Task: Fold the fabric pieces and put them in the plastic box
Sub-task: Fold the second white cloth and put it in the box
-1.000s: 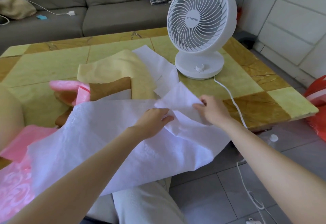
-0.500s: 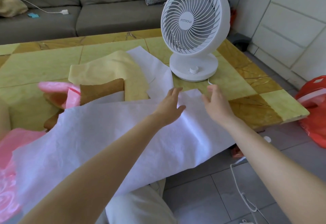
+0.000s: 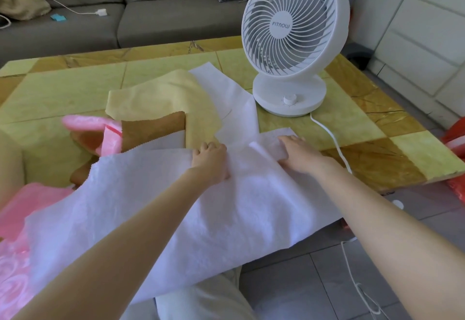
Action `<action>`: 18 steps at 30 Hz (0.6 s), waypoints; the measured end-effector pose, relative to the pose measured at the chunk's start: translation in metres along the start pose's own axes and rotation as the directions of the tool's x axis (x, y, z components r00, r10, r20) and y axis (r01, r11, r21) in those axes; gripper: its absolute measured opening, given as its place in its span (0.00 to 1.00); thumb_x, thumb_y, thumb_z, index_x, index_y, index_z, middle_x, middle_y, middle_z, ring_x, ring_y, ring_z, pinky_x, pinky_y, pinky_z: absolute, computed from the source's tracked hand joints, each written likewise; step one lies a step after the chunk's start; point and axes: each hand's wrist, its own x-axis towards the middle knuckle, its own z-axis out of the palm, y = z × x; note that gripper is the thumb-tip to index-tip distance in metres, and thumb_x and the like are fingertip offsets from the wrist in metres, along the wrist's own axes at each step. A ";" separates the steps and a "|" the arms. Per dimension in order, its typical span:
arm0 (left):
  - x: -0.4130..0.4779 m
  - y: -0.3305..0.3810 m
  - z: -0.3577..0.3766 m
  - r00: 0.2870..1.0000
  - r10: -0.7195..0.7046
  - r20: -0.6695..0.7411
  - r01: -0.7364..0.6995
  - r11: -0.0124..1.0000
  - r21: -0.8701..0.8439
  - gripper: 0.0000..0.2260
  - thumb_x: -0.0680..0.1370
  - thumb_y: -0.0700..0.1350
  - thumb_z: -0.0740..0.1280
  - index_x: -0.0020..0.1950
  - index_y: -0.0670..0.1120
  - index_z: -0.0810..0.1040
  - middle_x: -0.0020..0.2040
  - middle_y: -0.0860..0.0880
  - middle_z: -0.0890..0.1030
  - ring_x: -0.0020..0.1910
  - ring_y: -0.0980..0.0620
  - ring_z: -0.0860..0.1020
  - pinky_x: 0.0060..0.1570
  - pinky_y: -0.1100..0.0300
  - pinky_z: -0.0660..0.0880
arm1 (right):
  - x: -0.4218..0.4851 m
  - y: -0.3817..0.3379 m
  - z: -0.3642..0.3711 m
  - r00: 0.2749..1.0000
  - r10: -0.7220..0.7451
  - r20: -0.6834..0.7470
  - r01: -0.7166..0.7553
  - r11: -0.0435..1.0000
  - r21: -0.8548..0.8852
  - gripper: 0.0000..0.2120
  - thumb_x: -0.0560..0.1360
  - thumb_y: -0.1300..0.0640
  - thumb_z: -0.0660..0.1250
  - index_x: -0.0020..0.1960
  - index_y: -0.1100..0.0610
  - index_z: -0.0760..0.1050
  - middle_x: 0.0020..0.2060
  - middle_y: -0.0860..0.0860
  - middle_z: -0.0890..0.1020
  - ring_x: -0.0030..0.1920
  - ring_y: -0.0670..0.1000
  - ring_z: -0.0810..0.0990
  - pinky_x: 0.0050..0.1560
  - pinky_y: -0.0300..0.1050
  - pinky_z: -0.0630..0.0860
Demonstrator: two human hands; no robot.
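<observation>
Gripping the white fabric [image 3: 226, 206], both hands: left hand [image 3: 210, 161], right hand [image 3: 302, 154]; fan [image 3: 292, 30] reads FITNOW.

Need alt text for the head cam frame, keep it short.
The left hand and right hand hold the far edge of a big white cloth draped over the near edge of a tiled table. A yellow cloth, a brown cloth and a pink cloth lie behind it, left of a white fan.
</observation>
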 end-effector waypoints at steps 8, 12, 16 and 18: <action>0.003 -0.004 0.002 0.999 0.014 0.036 -0.009 0.992 -0.129 0.17 0.80 0.55 0.59 0.60 0.44 0.71 0.60 0.42 0.75 0.63 0.42 0.66 0.61 0.53 0.62 | -0.013 0.018 -0.002 0.976 0.219 0.010 -0.219 0.972 0.082 0.34 0.68 0.44 0.73 0.65 0.61 0.66 0.60 0.57 0.74 0.58 0.58 0.75 0.57 0.50 0.73; 0.000 0.006 0.005 0.999 0.040 0.004 -0.039 0.983 -0.177 0.19 0.79 0.56 0.59 0.63 0.45 0.73 0.62 0.43 0.74 0.64 0.42 0.69 0.63 0.51 0.64 | -0.033 0.037 -0.004 0.968 0.244 0.059 -0.250 0.961 0.117 0.28 0.67 0.46 0.75 0.59 0.60 0.70 0.50 0.52 0.77 0.53 0.56 0.77 0.52 0.48 0.74; 0.003 0.014 0.007 0.996 0.090 -0.007 -0.090 0.991 -0.094 0.15 0.82 0.50 0.54 0.58 0.43 0.73 0.58 0.42 0.75 0.61 0.43 0.69 0.58 0.54 0.64 | -0.041 0.054 -0.013 0.964 0.261 -0.044 -0.237 0.926 0.293 0.14 0.68 0.54 0.75 0.38 0.58 0.71 0.34 0.51 0.74 0.39 0.53 0.74 0.33 0.43 0.65; 0.006 0.015 0.006 0.996 0.075 -0.039 -0.077 0.996 -0.052 0.14 0.82 0.48 0.53 0.58 0.43 0.74 0.58 0.42 0.75 0.61 0.43 0.69 0.57 0.55 0.64 | -0.040 0.063 -0.017 0.941 0.295 -0.163 -0.222 0.906 0.361 0.20 0.71 0.55 0.73 0.31 0.57 0.63 0.29 0.51 0.68 0.31 0.52 0.68 0.30 0.44 0.59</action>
